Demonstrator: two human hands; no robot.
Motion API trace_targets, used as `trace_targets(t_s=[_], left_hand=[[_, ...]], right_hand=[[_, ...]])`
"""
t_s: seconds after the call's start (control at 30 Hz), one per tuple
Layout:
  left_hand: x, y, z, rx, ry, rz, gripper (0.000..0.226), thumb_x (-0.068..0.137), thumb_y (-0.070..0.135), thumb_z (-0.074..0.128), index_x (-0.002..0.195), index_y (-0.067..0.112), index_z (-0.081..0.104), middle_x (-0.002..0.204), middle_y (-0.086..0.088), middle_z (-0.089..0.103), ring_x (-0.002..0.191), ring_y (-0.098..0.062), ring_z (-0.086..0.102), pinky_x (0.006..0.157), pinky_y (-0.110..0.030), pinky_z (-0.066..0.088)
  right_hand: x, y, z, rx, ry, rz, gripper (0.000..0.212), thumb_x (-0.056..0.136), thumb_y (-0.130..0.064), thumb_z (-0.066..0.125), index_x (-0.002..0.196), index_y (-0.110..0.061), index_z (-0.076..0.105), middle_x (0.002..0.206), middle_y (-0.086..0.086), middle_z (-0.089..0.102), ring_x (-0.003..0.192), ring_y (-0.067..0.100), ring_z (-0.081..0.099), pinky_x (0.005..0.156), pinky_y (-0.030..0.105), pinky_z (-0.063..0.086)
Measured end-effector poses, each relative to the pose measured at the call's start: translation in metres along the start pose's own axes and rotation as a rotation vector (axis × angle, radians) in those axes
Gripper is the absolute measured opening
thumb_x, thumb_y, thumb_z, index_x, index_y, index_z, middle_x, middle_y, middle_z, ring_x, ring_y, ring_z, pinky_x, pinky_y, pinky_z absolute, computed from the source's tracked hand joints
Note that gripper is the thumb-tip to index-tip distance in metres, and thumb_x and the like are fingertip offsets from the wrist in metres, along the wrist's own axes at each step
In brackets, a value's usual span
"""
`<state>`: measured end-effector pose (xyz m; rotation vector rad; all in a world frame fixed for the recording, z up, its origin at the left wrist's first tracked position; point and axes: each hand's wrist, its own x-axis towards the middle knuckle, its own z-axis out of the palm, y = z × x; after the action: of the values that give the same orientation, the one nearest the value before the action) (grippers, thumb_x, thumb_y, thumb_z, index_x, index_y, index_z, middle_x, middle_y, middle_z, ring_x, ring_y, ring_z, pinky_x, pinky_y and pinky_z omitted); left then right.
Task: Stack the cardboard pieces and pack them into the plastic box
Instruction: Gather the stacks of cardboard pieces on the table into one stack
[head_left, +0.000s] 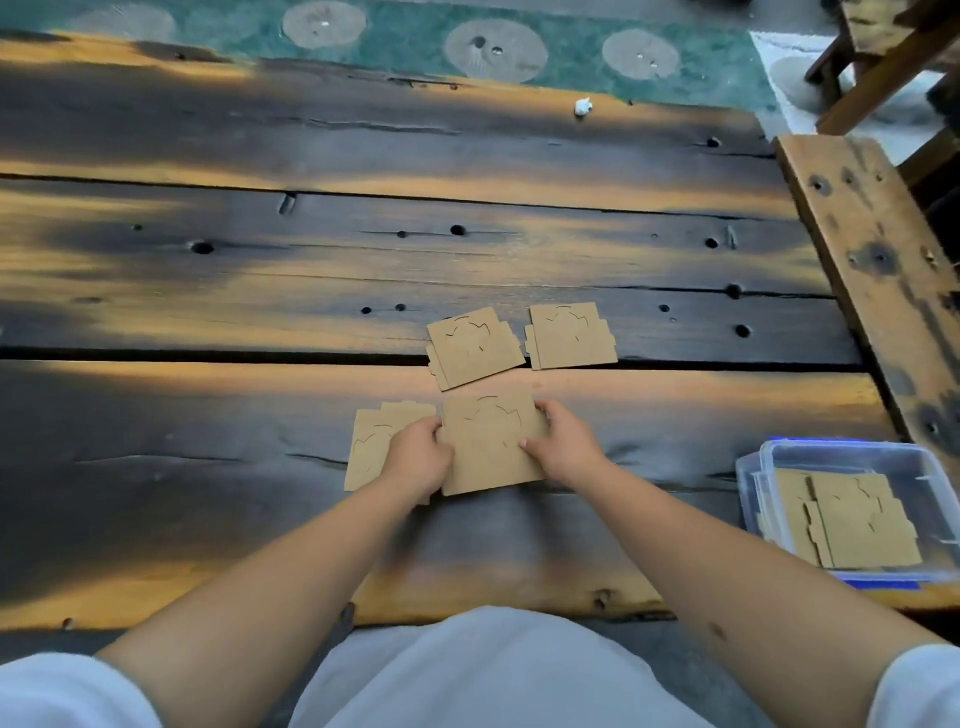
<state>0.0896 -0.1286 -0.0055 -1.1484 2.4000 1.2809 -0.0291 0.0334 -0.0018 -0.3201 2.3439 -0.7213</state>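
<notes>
Gripping a cardboard piece (491, 447) by its two side edges, a person seated at a scorched plank table (208, 291) was partway through stacking die-cut sheets for packing. The left hand (418, 457) pinched the sheet's left edge and the right hand (563, 441) clasped its right edge, thumb on top and fingers curled underneath, so that the sheet sat slightly tilted just above the wood.

Some of the job looked done. The plastic box (769, 462), clear with a blue base, stood at the table's near right corner, well apart from the hands, and already held a small stack of cardboard (857, 525) lying flat inside.

Plenty appeared to remain. A loose sheet (371, 447) lay beside the held piece, partly under the left hand, with the tab of another seeming to show behind it. Two more sheets rested farther out across a gap between planks: one (475, 345) skewed to the left, the other (571, 335) just beside it on the right. None of these had yet been gathered into a single pile.

Both forearms reached forward from the person's lap, elbows bent and wrists angled inward toward each other, the hands close together over the near plank. Whether the held piece was a single sheet or several pressed together could not be told from the head camera.
</notes>
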Motion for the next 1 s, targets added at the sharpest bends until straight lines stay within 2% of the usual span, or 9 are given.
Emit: trace_targets(t_s=[0.1, 0.13, 0.2, 0.33, 0.43, 0.57, 0.67, 0.83, 1.0], left_hand=[[0.017, 0.0, -0.01, 0.037, -0.011, 0.045, 0.028, 0.085, 0.013, 0.047, 0.104, 0.019, 0.067, 0.103, -0.007, 0.07, 0.088, -0.026, 0.059, 0.069, -0.025, 0.039], [0.022, 0.001, -0.013, 0.047, -0.012, 0.052, 0.029, 0.085, 0.014, 0.047, 0.106, 0.019, 0.066, 0.104, -0.007, 0.07, 0.086, -0.025, 0.059, 0.07, -0.026, 0.04], [0.031, 0.003, -0.017, 0.037, -0.015, 0.048, 0.029, 0.084, 0.014, 0.047, 0.106, 0.022, 0.065, 0.103, -0.007, 0.071, 0.078, -0.021, 0.055, 0.07, -0.026, 0.042], [0.053, 0.015, -0.023, -0.016, -0.014, -0.004, 0.032, 0.082, 0.012, 0.05, 0.109, 0.022, 0.064, 0.106, -0.005, 0.069, 0.081, -0.019, 0.055, 0.066, -0.023, 0.039], [0.068, 0.025, -0.028, -0.051, -0.023, -0.04, 0.037, 0.082, 0.013, 0.051, 0.116, 0.02, 0.064, 0.111, -0.004, 0.068, 0.091, -0.022, 0.057, 0.072, -0.024, 0.039], [0.086, 0.034, -0.029, -0.145, -0.036, -0.129, 0.038, 0.08, 0.016, 0.05, 0.116, 0.021, 0.063, 0.114, -0.003, 0.067, 0.101, -0.024, 0.059, 0.08, -0.029, 0.046], [0.105, 0.036, -0.026, -0.161, -0.027, -0.167, 0.039, 0.079, 0.017, 0.05, 0.115, 0.021, 0.064, 0.116, -0.005, 0.066, 0.101, -0.025, 0.059, 0.078, -0.027, 0.044], [0.134, 0.039, -0.024, -0.16, -0.006, -0.268, 0.048, 0.078, 0.021, 0.05, 0.125, 0.021, 0.057, 0.125, -0.015, 0.052, 0.107, -0.029, 0.055, 0.092, -0.033, 0.047], [0.149, 0.046, -0.016, -0.256, -0.019, -0.354, 0.044, 0.077, 0.023, 0.054, 0.121, 0.018, 0.053, 0.118, -0.008, 0.063, 0.107, -0.03, 0.057, 0.084, -0.032, 0.046]], right_hand=[[0.011, -0.016, 0.0, -0.017, 0.03, -0.003, 0.057, 0.084, -0.021, 0.071, 0.136, -0.019, 0.045, 0.133, 0.006, 0.058, 0.12, 0.029, 0.054, 0.098, 0.034, 0.043], [0.014, -0.02, 0.0, -0.018, 0.043, -0.005, 0.057, 0.084, -0.02, 0.071, 0.135, -0.018, 0.045, 0.133, 0.006, 0.058, 0.12, 0.029, 0.054, 0.097, 0.033, 0.042], [0.021, -0.027, -0.002, -0.024, 0.072, -0.004, 0.059, 0.084, -0.02, 0.071, 0.136, -0.018, 0.044, 0.134, 0.007, 0.057, 0.121, 0.029, 0.054, 0.097, 0.033, 0.041], [0.043, -0.044, -0.007, -0.076, 0.119, 0.023, 0.059, 0.084, -0.024, 0.07, 0.136, -0.019, 0.042, 0.13, 0.009, 0.059, 0.118, 0.031, 0.054, 0.092, 0.032, 0.043], [0.064, -0.054, -0.013, -0.126, 0.095, 0.023, 0.058, 0.085, -0.025, 0.07, 0.136, -0.014, 0.044, 0.13, 0.013, 0.059, 0.12, 0.033, 0.054, 0.094, 0.033, 0.043], [0.089, -0.06, -0.017, -0.166, 0.058, 0.013, 0.061, 0.082, -0.024, 0.072, 0.136, -0.01, 0.045, 0.131, 0.015, 0.057, 0.123, 0.032, 0.051, 0.098, 0.032, 0.039], [0.113, -0.063, -0.016, -0.172, 0.031, 0.016, 0.062, 0.081, -0.024, 0.073, 0.136, -0.01, 0.046, 0.133, 0.015, 0.055, 0.124, 0.032, 0.049, 0.1, 0.032, 0.037], [0.146, -0.071, -0.009, -0.145, 0.023, 0.035, 0.061, 0.08, -0.023, 0.074, 0.134, -0.013, 0.048, 0.132, 0.018, 0.049, 0.123, 0.031, 0.048, 0.101, 0.028, 0.034], [0.162, -0.076, 0.003, -0.15, 0.022, 0.071, 0.054, 0.081, -0.02, 0.07, 0.131, -0.016, 0.049, 0.129, 0.017, 0.049, 0.12, 0.033, 0.049, 0.1, 0.032, 0.036]])
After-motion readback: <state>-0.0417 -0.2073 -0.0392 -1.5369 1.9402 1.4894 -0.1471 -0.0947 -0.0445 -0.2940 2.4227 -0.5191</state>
